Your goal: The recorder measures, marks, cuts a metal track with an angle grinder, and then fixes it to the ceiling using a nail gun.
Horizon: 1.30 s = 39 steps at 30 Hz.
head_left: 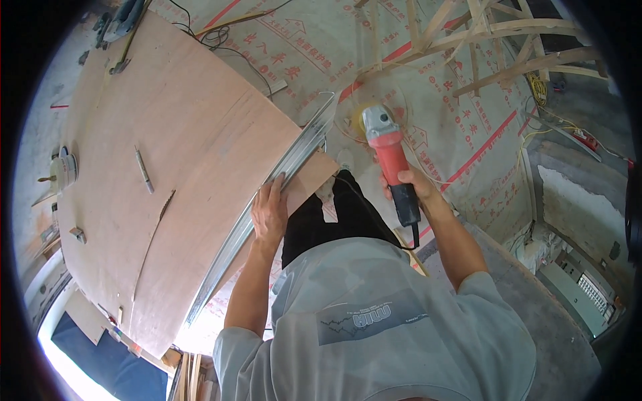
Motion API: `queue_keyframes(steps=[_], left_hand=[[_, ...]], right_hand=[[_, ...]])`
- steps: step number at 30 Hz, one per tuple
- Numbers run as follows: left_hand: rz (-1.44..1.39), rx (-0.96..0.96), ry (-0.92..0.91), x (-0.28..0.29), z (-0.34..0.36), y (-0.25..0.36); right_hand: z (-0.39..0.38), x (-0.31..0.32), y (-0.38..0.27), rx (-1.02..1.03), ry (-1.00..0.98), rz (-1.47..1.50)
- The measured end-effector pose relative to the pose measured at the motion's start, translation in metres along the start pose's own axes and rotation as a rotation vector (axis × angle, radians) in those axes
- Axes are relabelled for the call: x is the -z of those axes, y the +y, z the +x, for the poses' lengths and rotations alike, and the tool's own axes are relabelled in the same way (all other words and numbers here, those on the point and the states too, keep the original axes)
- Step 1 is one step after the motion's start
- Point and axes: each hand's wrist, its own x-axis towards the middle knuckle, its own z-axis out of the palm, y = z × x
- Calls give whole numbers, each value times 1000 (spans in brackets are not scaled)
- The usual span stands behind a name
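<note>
**Grinder poised beside metal channel on plywood**

A broad plywood sheet [174,154] fills nine o'clock over a printed floor covering [461,113]. The left hand [269,212] presses flat on the metal channel [281,174] along the sheet's edge. At one o'clock, the right hand [408,187] grips a red angle grinder [388,144]. A pencil [144,170] lies on the sheet.
</note>
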Motion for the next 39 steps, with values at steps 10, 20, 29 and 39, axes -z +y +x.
queue_keyframes(steps=[10, 20, 29, 39], left_hand=[[-843, -273, -661, 4, 11, 135], [-806, -319, -394, 17, 34, 165], [-1506, -66, -535, 17, 30, 146], [116, 277, -44, 40, -67, -61]], right_hand=[[-7, -79, -55, 167, -16, -147], [-1, -127, -111, 352, -38, -257], [4, -166, -118, 380, -24, -329], [13, -205, -226, 533, 85, -1432]])
